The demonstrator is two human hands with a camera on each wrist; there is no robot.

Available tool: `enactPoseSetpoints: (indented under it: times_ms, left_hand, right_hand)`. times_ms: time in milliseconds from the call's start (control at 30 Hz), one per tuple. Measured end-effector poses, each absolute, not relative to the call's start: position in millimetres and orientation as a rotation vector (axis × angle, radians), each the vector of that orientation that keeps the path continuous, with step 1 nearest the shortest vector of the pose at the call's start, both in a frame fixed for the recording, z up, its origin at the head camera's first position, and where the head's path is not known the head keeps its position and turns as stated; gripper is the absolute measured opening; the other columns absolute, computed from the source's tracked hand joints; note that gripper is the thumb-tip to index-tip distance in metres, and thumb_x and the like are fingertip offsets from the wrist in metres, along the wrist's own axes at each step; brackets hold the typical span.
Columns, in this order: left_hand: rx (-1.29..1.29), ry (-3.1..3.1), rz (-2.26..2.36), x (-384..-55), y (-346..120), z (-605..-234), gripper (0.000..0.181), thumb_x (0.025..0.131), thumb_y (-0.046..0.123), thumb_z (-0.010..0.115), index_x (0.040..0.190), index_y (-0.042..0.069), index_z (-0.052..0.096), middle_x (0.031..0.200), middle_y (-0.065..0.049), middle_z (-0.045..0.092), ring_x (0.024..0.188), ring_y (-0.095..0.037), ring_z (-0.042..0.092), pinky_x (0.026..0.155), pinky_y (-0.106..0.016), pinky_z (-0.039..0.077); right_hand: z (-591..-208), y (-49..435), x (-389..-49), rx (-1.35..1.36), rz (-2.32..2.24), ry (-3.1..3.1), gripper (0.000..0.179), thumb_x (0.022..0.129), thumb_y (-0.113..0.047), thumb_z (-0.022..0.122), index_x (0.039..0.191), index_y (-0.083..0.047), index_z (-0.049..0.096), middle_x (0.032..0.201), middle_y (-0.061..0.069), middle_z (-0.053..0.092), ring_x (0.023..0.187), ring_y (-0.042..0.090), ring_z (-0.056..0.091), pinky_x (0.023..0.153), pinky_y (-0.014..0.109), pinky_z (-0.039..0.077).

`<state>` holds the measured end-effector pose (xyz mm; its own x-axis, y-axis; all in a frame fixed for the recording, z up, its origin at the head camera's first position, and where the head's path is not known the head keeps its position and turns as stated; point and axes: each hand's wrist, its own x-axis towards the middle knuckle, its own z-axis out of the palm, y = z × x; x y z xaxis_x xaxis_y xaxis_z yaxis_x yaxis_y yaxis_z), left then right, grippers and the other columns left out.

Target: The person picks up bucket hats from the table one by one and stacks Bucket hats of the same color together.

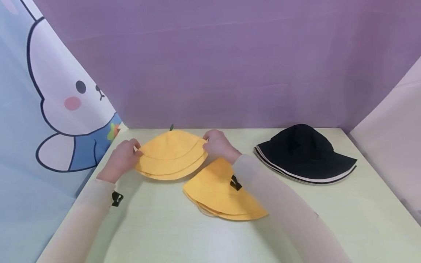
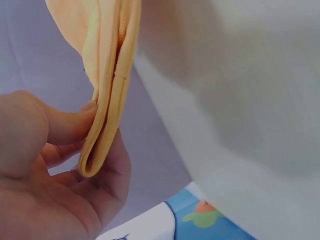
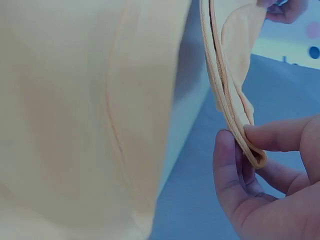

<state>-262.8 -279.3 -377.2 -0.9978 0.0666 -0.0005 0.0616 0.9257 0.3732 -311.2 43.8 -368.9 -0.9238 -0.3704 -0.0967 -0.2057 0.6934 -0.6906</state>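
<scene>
A yellow bucket hat (image 1: 172,149) with a small green leaf on its crown is folded flat and held off the table at the left. My left hand (image 1: 123,157) pinches one end of its brim, and my right hand (image 1: 218,145) pinches the opposite end. In the left wrist view the folded brim (image 2: 112,85) runs between thumb and fingers. The right wrist view shows the other brim end (image 3: 235,115) gripped likewise. Below my right forearm a second yellow hat (image 1: 217,193) lies folded on the table, partly hidden by the sleeve.
Toward the right of the pale table (image 1: 158,226) rests a black bucket hat (image 1: 302,157) with a light edge, folded flat. A purple backdrop (image 1: 230,65) rises behind the table. A blue cloth with a cartoon rabbit (image 1: 69,87) hangs along the left side.
</scene>
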Motion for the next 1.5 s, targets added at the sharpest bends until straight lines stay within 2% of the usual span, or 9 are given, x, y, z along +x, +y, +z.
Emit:
enactPoseSetpoints:
  times_ms: [100, 200, 300, 467, 633, 833, 1067, 1333, 1500]
  left_hand:
    - [0.137, 3.08, 0.615, -263, -275, -371, 0.024, 0.1, 0.011, 0.061, 0.114, -0.007, 0.055, 0.089, -0.02, 0.059, 0.075, -0.031, 0.056, 0.065, -0.04, 0.049]
    - [0.175, 3.076, 0.63, -264, -269, -367, 0.024, 0.1, 0.012, 0.061, 0.115, -0.006, 0.056, 0.09, -0.019, 0.058, 0.076, -0.03, 0.055, 0.065, -0.039, 0.049]
    - [0.232, 3.087, 0.635, -265, -260, -363, 0.023, 0.1, 0.012, 0.061, 0.115, -0.005, 0.057, 0.089, -0.018, 0.057, 0.076, -0.03, 0.054, 0.067, -0.041, 0.048]
    - [0.324, 3.104, 0.667, -263, -241, -354, 0.021, 0.099, 0.01, 0.062, 0.113, -0.005, 0.058, 0.088, -0.017, 0.057, 0.077, -0.031, 0.053, 0.07, -0.043, 0.047]
    - [0.388, 3.081, 0.769, -258, -221, -345, 0.022, 0.1, 0.011, 0.063, 0.115, -0.004, 0.059, 0.09, -0.016, 0.058, 0.08, -0.03, 0.054, 0.071, -0.042, 0.047]
    - [0.506, 3.051, 0.895, -252, -199, -339, 0.02, 0.1, 0.011, 0.064, 0.114, -0.002, 0.062, 0.089, -0.013, 0.059, 0.078, -0.028, 0.054, 0.071, -0.04, 0.047]
    - [0.564, 2.989, 1.033, -250, -173, -341, 0.016, 0.099, 0.012, 0.065, 0.113, 0.003, 0.065, 0.088, -0.009, 0.058, 0.074, -0.024, 0.053, 0.067, -0.037, 0.047]
    - [0.661, 2.863, 1.133, -241, -148, -366, 0.012, 0.099, 0.012, 0.066, 0.109, 0.006, 0.065, 0.085, -0.004, 0.058, 0.068, -0.017, 0.053, 0.064, -0.033, 0.047]
    - [0.664, 2.789, 1.169, -233, -141, -383, 0.011, 0.099, 0.012, 0.065, 0.109, 0.007, 0.064, 0.084, -0.003, 0.057, 0.067, -0.016, 0.052, 0.062, -0.032, 0.047]
  right_hand:
    - [-361, 56, -306, -0.454, -1.145, 2.679, 0.032, 0.093, 0.0, 0.056, 0.123, 0.002, 0.068, 0.104, 0.015, 0.067, 0.056, 0.016, 0.057, 0.052, 0.025, 0.045]
    - [-355, 71, -302, -0.46, -1.193, 2.696, 0.029, 0.091, -0.001, 0.06, 0.118, 0.001, 0.07, 0.107, 0.012, 0.065, 0.068, 0.021, 0.069, 0.057, 0.028, 0.053]
    - [-350, 86, -298, -0.453, -1.201, 2.705, 0.024, 0.092, -0.005, 0.063, 0.114, -0.001, 0.072, 0.106, 0.012, 0.065, 0.072, 0.021, 0.07, 0.063, 0.031, 0.056]
    - [-345, 113, -292, -0.408, -1.271, 2.654, 0.027, 0.093, -0.006, 0.064, 0.118, -0.001, 0.07, 0.11, 0.014, 0.061, 0.08, 0.027, 0.071, 0.07, 0.035, 0.059]
    - [-345, 146, -285, -0.341, -1.355, 2.604, 0.028, 0.091, -0.006, 0.065, 0.118, 0.001, 0.07, 0.103, 0.016, 0.058, 0.082, 0.027, 0.068, 0.076, 0.041, 0.06]
    - [-336, 182, -266, -0.299, -1.32, 2.614, 0.029, 0.094, -0.009, 0.067, 0.121, 0.001, 0.067, 0.1, 0.015, 0.058, 0.082, 0.028, 0.068, 0.072, 0.035, 0.06]
    - [-329, 215, -240, -0.264, -1.299, 2.614, 0.025, 0.094, -0.006, 0.067, 0.117, 0.005, 0.068, 0.097, 0.016, 0.065, 0.08, 0.025, 0.069, 0.074, 0.037, 0.06]
    - [-348, 250, -216, -0.248, -1.295, 2.574, 0.024, 0.091, -0.006, 0.07, 0.111, 0.006, 0.068, 0.089, 0.012, 0.065, 0.074, 0.028, 0.069, 0.071, 0.037, 0.06]
    - [-364, 259, -207, -0.235, -1.343, 2.489, 0.023, 0.09, -0.003, 0.071, 0.109, 0.008, 0.066, 0.086, 0.011, 0.061, 0.073, 0.025, 0.066, 0.069, 0.037, 0.06]
